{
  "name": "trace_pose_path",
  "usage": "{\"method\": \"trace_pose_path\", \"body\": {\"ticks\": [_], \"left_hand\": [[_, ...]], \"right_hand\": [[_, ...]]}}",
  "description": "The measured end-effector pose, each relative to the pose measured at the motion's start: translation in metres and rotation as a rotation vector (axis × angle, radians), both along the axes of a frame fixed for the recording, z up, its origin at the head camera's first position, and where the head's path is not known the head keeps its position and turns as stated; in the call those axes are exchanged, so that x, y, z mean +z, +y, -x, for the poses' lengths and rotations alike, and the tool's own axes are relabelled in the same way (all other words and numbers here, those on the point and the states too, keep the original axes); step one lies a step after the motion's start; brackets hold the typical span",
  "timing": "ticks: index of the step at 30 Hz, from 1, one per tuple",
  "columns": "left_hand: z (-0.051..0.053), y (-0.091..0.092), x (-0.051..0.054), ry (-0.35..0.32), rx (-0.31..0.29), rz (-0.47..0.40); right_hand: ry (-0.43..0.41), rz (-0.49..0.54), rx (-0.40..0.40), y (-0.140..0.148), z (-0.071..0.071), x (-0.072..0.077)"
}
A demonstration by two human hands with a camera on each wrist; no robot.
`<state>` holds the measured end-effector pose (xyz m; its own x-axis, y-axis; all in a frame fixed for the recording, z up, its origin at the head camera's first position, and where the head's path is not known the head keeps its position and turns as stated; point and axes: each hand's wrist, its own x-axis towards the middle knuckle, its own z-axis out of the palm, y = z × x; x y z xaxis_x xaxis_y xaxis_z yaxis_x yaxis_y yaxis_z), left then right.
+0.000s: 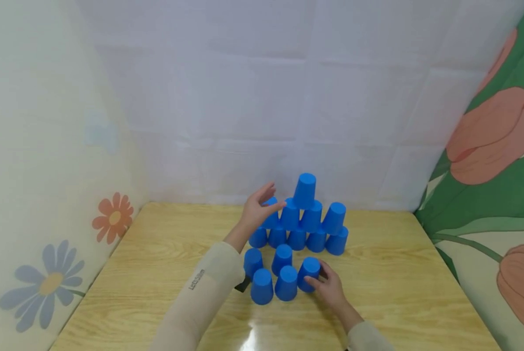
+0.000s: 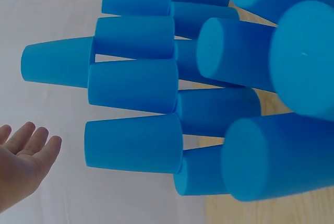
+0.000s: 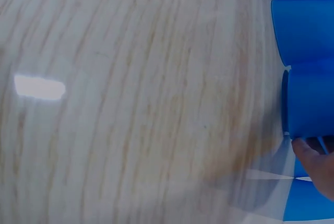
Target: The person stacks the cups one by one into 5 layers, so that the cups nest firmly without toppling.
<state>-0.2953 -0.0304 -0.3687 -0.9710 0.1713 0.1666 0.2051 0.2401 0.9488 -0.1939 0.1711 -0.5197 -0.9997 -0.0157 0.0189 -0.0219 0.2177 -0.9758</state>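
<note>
Upside-down blue cups form a stacked wall: several in a bottom row [image 1: 297,239], several in a second row [image 1: 334,218], and a single top cup [image 1: 305,191]. My left hand [image 1: 258,208] is raised at the wall's left side, palm and extended fingers bare of any cup; the left wrist view shows this hand [image 2: 26,164] apart from the cups. Low at the front right, my right hand [image 1: 332,291] grips a blue cup [image 1: 308,275] between thumb and fingers. In the right wrist view, the thumb [image 3: 310,156] is against that cup's lower edge [image 3: 313,101].
Several more inverted cups [image 1: 262,287] stand on the wooden table [image 1: 156,273] in front of the wall. A white cloth [image 1: 226,97] hangs behind the table. Flower-printed panels [image 1: 498,195] flank it, and light glares off the tabletop near the front.
</note>
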Motion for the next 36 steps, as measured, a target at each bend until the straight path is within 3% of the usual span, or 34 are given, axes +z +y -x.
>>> {"method": "trace_pose_path", "body": {"ticks": [8, 16, 21, 27, 32, 36], "left_hand": [[-0.013, -0.013, -0.016, 0.057, -0.051, 0.042], [-0.026, -0.026, -0.031, 0.021, -0.065, 0.028], [-0.034, -0.036, -0.045, 0.001, -0.084, 0.023], [-0.045, -0.046, -0.062, -0.041, -0.046, 0.062], [-0.054, -0.054, -0.078, -0.081, -0.009, 0.075], [-0.063, -0.058, -0.090, -0.079, 0.005, 0.091]], "right_hand": [[0.033, -0.015, 0.011, 0.006, 0.004, 0.012], [0.080, -0.008, 0.037, 0.011, 0.009, 0.033], [0.107, -0.036, 0.043, 0.015, 0.014, 0.052], [0.129, -0.078, 0.035, 0.023, 0.020, 0.082], [0.208, -0.121, 0.025, 0.024, 0.018, 0.119], [0.285, -0.154, 0.012, 0.027, 0.022, 0.139]]}}
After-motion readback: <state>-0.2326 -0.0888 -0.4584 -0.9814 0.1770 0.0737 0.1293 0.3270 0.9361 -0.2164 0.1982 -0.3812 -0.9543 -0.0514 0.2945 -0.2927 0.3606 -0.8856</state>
